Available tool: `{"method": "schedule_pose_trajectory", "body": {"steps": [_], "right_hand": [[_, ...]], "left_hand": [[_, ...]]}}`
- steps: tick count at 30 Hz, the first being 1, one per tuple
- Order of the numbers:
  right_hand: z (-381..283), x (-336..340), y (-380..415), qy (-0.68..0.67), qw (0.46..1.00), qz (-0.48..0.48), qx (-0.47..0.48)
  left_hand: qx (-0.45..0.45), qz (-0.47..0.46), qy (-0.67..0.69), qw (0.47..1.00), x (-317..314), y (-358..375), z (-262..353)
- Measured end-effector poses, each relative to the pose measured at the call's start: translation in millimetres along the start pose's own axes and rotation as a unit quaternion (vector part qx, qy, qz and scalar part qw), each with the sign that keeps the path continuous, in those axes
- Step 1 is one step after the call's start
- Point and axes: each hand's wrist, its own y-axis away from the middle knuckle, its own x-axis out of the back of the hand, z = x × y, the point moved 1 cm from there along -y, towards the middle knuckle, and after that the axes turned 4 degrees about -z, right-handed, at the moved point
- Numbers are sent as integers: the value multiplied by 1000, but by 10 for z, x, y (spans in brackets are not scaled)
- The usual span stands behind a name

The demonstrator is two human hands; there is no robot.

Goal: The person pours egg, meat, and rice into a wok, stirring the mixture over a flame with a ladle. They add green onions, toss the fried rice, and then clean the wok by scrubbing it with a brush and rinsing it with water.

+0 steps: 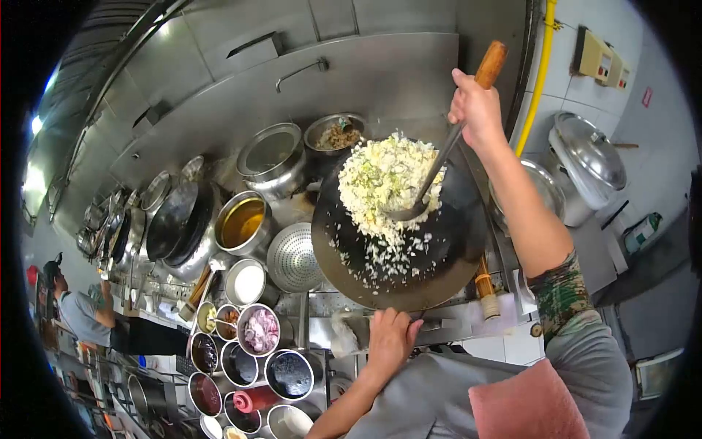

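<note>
My right hand (479, 110) is closed around the ladle (442, 157) below its wooden grip end. The ladle's bowl rests against a large heap of fried rice (387, 179), pale yellow with green bits. That rice lies in the far part of a big dark wok (358, 282), with loose grains scattered on the near side. At the wok's near edge, my left hand (390, 340) has its fingers curled over the rim area and appears to grip the wok there. What lies under those fingers is partly hidden.
Left of the wok are a perforated strainer (292, 257), a pot of brown liquid (243, 222) and a bowl of sliced onions (261, 330). Several sauce containers (289, 374) crowd the lower left. A bamboo brush (485, 289) stands right of the wok. Another person (84, 311) is at far left.
</note>
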Motion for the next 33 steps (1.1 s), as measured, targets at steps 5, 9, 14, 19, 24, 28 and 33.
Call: {"method": "schedule_pose_trajectory", "body": {"steps": [5, 9, 14, 19, 24, 28, 33], "right_hand": [[229, -329, 89, 149, 989, 19, -13], [560, -393, 64, 208, 972, 5, 108], [126, -265, 13, 69, 996, -39, 30], [-180, -174, -138, -6, 991, -123, 62], [955, 84, -71, -12, 994, -107, 31], [692, 10, -513, -55, 987, -149, 6], [1225, 24, -463, -94, 992, -79, -28]], "left_hand": [[25, 88, 17, 996, 330, -623, 40], [28, 51, -5, 998, -370, -226, -390], [62, 31, 6, 998, 15, -171, -172], [42, 71, 7, 997, -260, -767, -593], [53, 57, 17, 997, -346, -840, -593], [54, 35, 0, 998, -339, -874, -570], [28, 50, -6, 998, -337, -877, -571]]}}
